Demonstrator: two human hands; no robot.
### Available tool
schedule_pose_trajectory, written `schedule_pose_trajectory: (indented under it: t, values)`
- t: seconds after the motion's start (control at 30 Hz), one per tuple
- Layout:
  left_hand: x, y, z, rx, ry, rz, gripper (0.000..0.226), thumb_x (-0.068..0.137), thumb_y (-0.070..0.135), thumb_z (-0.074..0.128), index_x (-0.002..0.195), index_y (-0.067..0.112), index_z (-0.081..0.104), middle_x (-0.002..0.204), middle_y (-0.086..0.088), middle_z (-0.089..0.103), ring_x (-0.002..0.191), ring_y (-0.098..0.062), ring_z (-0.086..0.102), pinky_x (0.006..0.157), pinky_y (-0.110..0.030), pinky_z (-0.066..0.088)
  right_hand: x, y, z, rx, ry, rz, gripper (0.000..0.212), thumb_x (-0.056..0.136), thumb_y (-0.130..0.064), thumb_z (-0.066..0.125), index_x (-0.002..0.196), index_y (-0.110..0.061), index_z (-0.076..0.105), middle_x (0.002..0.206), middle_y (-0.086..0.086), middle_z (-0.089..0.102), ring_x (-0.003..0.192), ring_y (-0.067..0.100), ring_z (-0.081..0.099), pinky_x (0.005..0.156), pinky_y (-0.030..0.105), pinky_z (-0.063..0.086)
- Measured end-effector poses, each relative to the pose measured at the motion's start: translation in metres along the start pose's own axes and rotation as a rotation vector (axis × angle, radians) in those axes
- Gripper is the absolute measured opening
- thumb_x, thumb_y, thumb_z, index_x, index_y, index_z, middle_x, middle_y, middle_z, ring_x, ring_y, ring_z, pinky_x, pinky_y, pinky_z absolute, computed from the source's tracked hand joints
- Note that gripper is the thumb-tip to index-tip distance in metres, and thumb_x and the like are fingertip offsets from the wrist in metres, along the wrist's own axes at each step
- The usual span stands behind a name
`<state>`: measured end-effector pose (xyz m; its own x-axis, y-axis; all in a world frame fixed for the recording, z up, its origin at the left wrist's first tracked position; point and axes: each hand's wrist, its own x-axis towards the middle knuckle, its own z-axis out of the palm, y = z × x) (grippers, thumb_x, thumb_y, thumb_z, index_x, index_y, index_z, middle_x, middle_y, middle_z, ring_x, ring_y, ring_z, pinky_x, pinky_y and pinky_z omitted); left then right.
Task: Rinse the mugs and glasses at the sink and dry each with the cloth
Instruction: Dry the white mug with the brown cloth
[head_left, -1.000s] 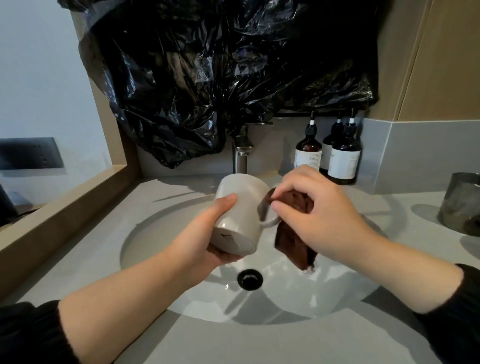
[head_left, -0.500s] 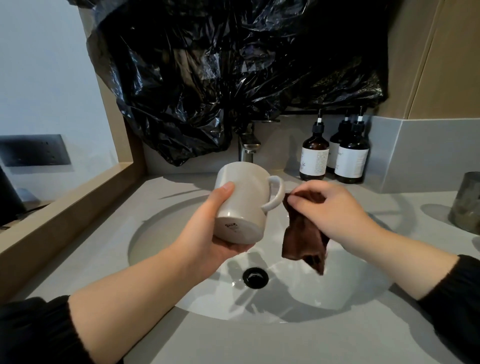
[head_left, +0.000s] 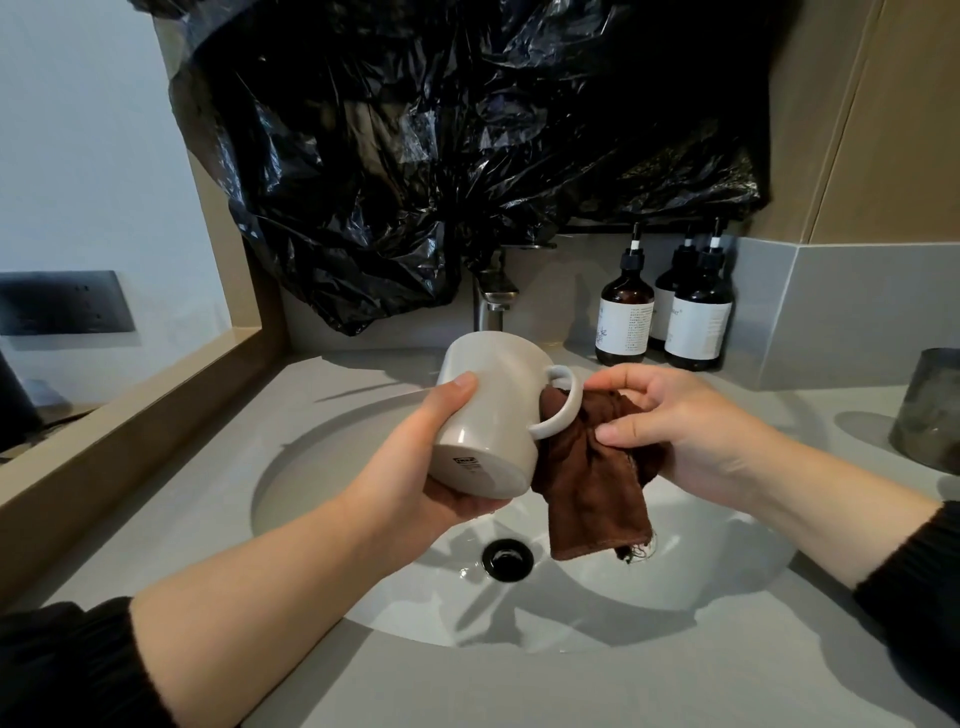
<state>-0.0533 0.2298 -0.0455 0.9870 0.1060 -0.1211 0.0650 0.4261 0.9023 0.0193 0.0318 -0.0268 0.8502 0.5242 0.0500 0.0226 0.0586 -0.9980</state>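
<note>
Writing first, since there wasn't much of it. The white ceramic mug (head_left: 493, 410) had a small dark boxed stamp on its base with a couple of lines of fine print under it, way too small to read. The three dark pump bottles (head_left: 626, 317) at the back of the counter had white labels with tiny text and a little sprig drawing on the front one, also not legible.

The left hand (head_left: 415, 467) gripped the mug around its body, thumb across the side and fingers curled underneath. It was tipped so the base faced the camera and the mouth pointed off toward the faucet (head_left: 491, 301), held up over the sink basin (head_left: 701, 561). The handle stuck out to the right. The right hand (head_left: 691, 431) pinched a brown cloth (head_left: 587, 478) between thumb and curled fingers, one end of it pushed into the handle loop. The rest hung down over the basin with a frayed corner near the black drain (head_left: 507, 559).

The basin was a white oval set under a matte grey countertop (head_left: 519, 686), with some water glinting near the drain. A crinkled black plastic bag (head_left: 467, 156) covered the wall above the faucet. There was light wood trim (head_left: 130, 415) on the left, with a dark wall plate (head_left: 62, 302) beyond it, grey tile and wood panels on the right, and a dull metal cup (head_left: 930, 410) at the counter's right edge. Both forearms were bare below black sleeves (head_left: 62, 665).
</note>
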Motion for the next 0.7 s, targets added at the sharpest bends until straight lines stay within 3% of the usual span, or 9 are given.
schedule_pose_trajectory:
  t: [0.13, 0.27, 0.37, 0.47, 0.6, 0.67, 0.7]
  values:
    - [-0.001, 0.003, -0.001, 0.034, -0.032, 0.016, 0.052, 0.061, 0.043, 0.066, 0.105, 0.016, 0.062, 0.082, -0.008, 0.075, 0.077, -0.024, 0.071, 0.070, -0.041, 0.056, 0.001, 0.003, 0.002, 0.123, 0.052, -0.003, 0.053, 0.063, 0.009, 0.067, 0.115, 0.000, 0.058, 0.089, 0.013, 0.067, 0.072, 0.020, 0.067, 0.063, 0.025, 0.058]
    - [-0.003, 0.002, 0.000, 0.034, -0.035, 0.022, 0.053, 0.060, 0.043, 0.066, 0.105, 0.016, 0.062, 0.080, -0.007, 0.075, 0.072, -0.021, 0.072, 0.061, -0.037, 0.056, 0.000, 0.010, 0.009, 0.193, 0.075, 0.008, 0.047, 0.061, -0.002, 0.065, 0.108, 0.003, 0.063, 0.093, 0.019, 0.067, 0.074, 0.023, 0.068, 0.070, 0.028, 0.058]
    - [-0.002, 0.000, 0.001, -0.025, -0.008, 0.023, 0.053, 0.059, 0.042, 0.068, 0.104, 0.015, 0.062, 0.083, -0.009, 0.075, 0.080, -0.025, 0.071, 0.069, -0.042, 0.056, -0.002, 0.011, 0.015, 0.297, 0.082, -0.002, 0.034, 0.067, -0.008, 0.065, 0.101, -0.005, 0.068, 0.093, 0.015, 0.070, 0.078, 0.023, 0.069, 0.078, 0.034, 0.056]
    - [-0.002, -0.002, 0.002, -0.045, 0.005, 0.044, 0.054, 0.060, 0.042, 0.069, 0.105, 0.014, 0.063, 0.091, -0.011, 0.075, 0.090, -0.026, 0.070, 0.079, -0.045, 0.056, -0.003, 0.013, 0.019, 0.316, 0.047, 0.038, 0.020, 0.090, -0.018, 0.055, 0.103, -0.017, 0.070, 0.096, 0.008, 0.073, 0.080, 0.019, 0.071, 0.070, 0.031, 0.059]
    - [-0.001, -0.002, 0.002, 0.005, 0.037, 0.081, 0.062, 0.061, 0.043, 0.069, 0.116, 0.015, 0.059, 0.098, -0.010, 0.074, 0.089, -0.023, 0.071, 0.072, -0.039, 0.058, -0.006, 0.007, 0.024, 0.258, 0.024, 0.066, 0.029, 0.100, -0.027, 0.041, 0.118, -0.021, 0.063, 0.109, 0.005, 0.072, 0.100, 0.019, 0.069, 0.083, 0.035, 0.056]
    - [0.000, -0.003, 0.002, 0.011, 0.061, 0.085, 0.072, 0.060, 0.044, 0.070, 0.123, 0.014, 0.055, 0.108, -0.014, 0.070, 0.091, -0.024, 0.071, 0.069, -0.037, 0.058, -0.008, 0.006, 0.028, 0.182, -0.026, 0.040, 0.038, 0.091, -0.031, 0.056, 0.127, -0.022, 0.054, 0.118, 0.009, 0.067, 0.108, 0.024, 0.065, 0.091, 0.042, 0.052]
    - [0.000, -0.003, 0.001, 0.011, 0.061, 0.085, 0.075, 0.060, 0.045, 0.070, 0.126, 0.014, 0.053, 0.111, -0.015, 0.069, 0.093, -0.025, 0.071, 0.068, -0.036, 0.058, -0.009, 0.008, 0.028, 0.093, -0.016, 0.018, 0.054, 0.081, -0.030, 0.068, 0.130, -0.023, 0.048, 0.119, 0.009, 0.066, 0.108, 0.024, 0.065, 0.093, 0.044, 0.052]
